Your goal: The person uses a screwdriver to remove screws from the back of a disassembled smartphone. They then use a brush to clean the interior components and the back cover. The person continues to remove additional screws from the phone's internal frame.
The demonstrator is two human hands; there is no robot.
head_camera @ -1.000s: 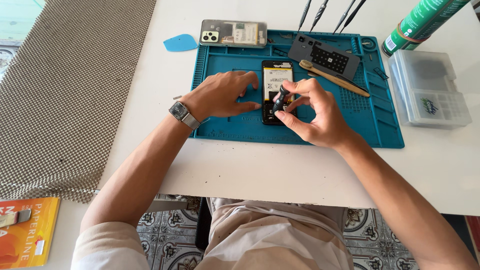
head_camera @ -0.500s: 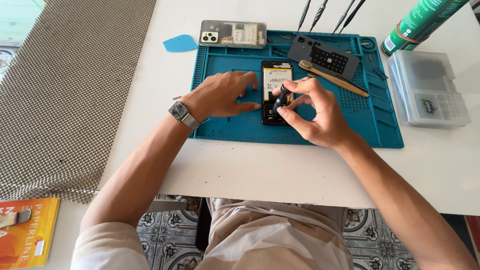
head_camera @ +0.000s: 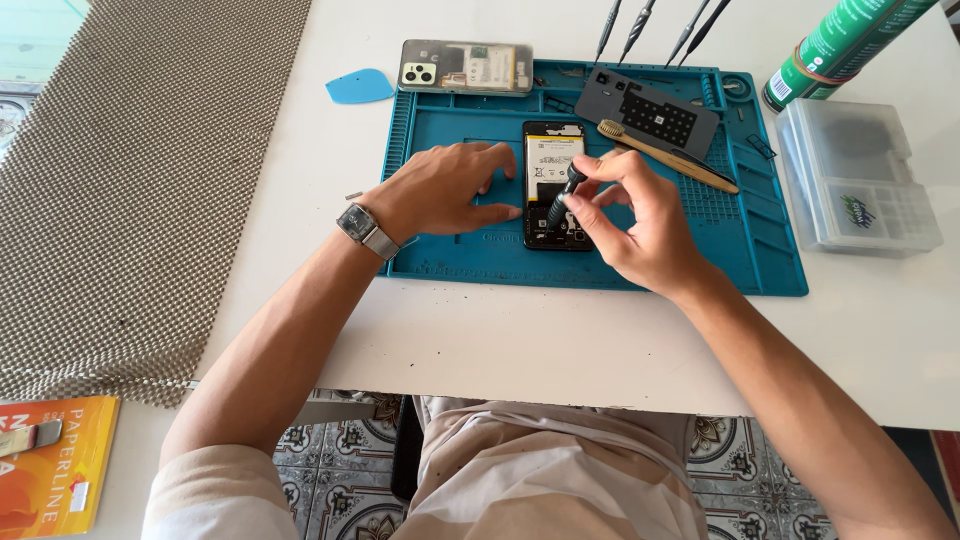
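Pinching a small dark screwdriver (head_camera: 563, 198) between thumb and fingertips, your right hand (head_camera: 640, 225) holds it tilted, its tip down on the lower half of the opened phone (head_camera: 553, 170). That phone lies face down, back cover off, near the middle of the blue work mat (head_camera: 450, 250) on the white table (head_camera: 560, 340). Your left hand (head_camera: 445, 190) (the one with the wristwatch (head_camera: 363, 231)) rests flat on the mat, fingers loosely spread and holding nothing, fingertips touching the phone's left edge. Beyond the phone, a grey back cover (head_camera: 648, 112) lies on the mat with a wooden-handled brush (head_camera: 665, 157) just beside it. A second phone (head_camera: 465, 66) sits at the mat's far edge, a blue pick (head_camera: 359, 86) to its left on the table. To the right of the mat stand a clear plastic box (head_camera: 856, 175) and a green can (head_camera: 835, 45).
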